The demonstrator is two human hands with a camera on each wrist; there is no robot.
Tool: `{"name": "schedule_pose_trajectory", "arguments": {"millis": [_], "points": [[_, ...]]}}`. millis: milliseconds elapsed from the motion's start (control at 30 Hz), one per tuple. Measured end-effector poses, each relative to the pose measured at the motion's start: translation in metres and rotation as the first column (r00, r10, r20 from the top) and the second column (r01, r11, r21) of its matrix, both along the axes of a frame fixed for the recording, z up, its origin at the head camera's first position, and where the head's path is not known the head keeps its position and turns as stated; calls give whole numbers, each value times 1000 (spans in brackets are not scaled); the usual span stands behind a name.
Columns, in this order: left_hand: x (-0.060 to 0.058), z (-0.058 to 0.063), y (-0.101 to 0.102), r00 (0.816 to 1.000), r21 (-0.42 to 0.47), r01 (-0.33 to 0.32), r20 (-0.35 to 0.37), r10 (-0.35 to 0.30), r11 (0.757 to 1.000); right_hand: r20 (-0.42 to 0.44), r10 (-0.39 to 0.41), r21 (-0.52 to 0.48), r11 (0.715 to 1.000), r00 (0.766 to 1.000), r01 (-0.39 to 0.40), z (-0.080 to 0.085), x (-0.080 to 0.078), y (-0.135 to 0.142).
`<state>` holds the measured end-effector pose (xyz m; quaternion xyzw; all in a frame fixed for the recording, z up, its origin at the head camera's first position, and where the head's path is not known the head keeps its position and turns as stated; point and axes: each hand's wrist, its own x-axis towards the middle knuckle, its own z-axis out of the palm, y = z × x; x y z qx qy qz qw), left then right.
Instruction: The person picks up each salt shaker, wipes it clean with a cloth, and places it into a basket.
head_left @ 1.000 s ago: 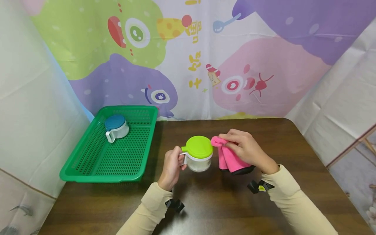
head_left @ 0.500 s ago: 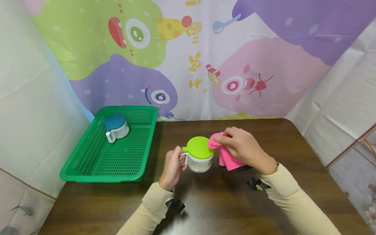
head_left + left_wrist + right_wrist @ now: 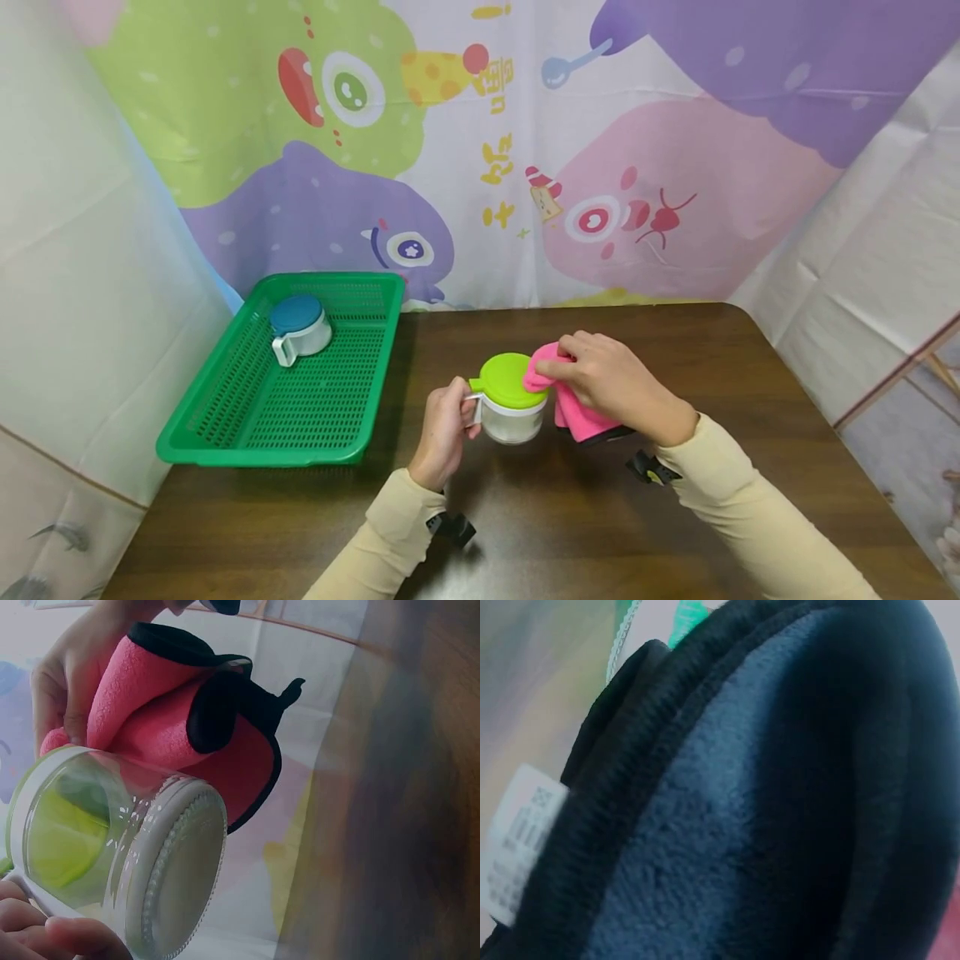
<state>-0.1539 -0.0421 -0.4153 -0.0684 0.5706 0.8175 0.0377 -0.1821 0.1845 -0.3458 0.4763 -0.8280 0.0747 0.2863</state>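
Observation:
My left hand (image 3: 444,429) grips the white handle of a clear glass jar (image 3: 513,422) with a bright green lid (image 3: 504,379), held up over the table. In the left wrist view the jar (image 3: 127,847) looks see-through, with a beaded rim round its base. My right hand (image 3: 611,379) pinches a pink cloth (image 3: 581,412) with dark edging, and a fold of it touches the right side of the lid. The cloth's dark fleecy underside (image 3: 682,847) and a white label (image 3: 521,847) fill most of the right wrist view, where the hand itself is hidden.
At the left of the brown wooden table (image 3: 540,533) stands a green plastic basket (image 3: 378,375). Inside it, near the back left, sits a similar jar (image 3: 311,337) with a blue lid (image 3: 296,314). A cartoon-printed curtain (image 3: 480,167) hangs behind the table.
My right hand has moved left with the pink cloth, from beside the jar's lid onto its right part. The left hand and jar have shifted only slightly.

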Motion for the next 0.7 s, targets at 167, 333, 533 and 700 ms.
{"name": "schedule_pose_trajectory", "arguments": {"millis": [167,333,533,700], "points": [[1,-2,2,1000,-18,-2,13,2,1000,-11,3,45,999,1000,-3,-1,2,1],[1,-3,4,1000,-22,-5,20,5,1000,-32,0,67,998,999,2,0,6,0],[0,-5,3,999,-38,-7,38,9,999,-47,1,90,996,999,3,0,9,-2],[-1,-5,1,999,-58,-8,31,9,998,-31,-6,106,994,1000,9,1,11,-5]]}}
